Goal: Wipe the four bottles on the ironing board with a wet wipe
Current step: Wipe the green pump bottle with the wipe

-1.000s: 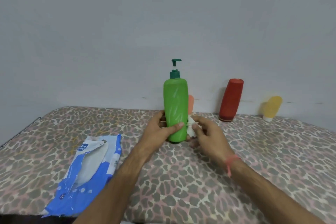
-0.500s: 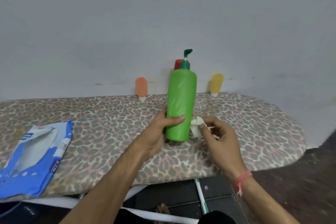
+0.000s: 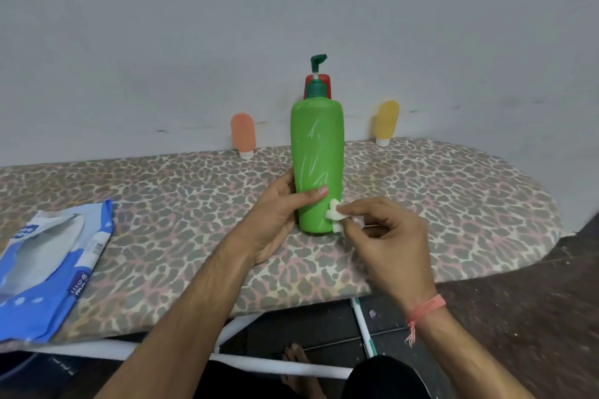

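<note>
At the centre of the frame, my left hand (image 3: 275, 217) grips the upright green bottle (image 3: 317, 165) on the ironing board (image 3: 453, 204). My right hand (image 3: 385, 243) pinches a white wipe (image 3: 335, 215) against its lower right side. A wipe packet (image 3: 48, 266) lies at lower left.

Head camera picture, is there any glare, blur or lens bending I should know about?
Head view: soft, even light, only faint shadows on the wall behind the bottles; pale streaks of glare run down the green pump bottle; wide-angle bending curves the ironing board at its far edge; the wet wipe pinched in the right hand is bright with little detail; the blue wipes pack at the left edge looks stretched and slightly soft.
</note>
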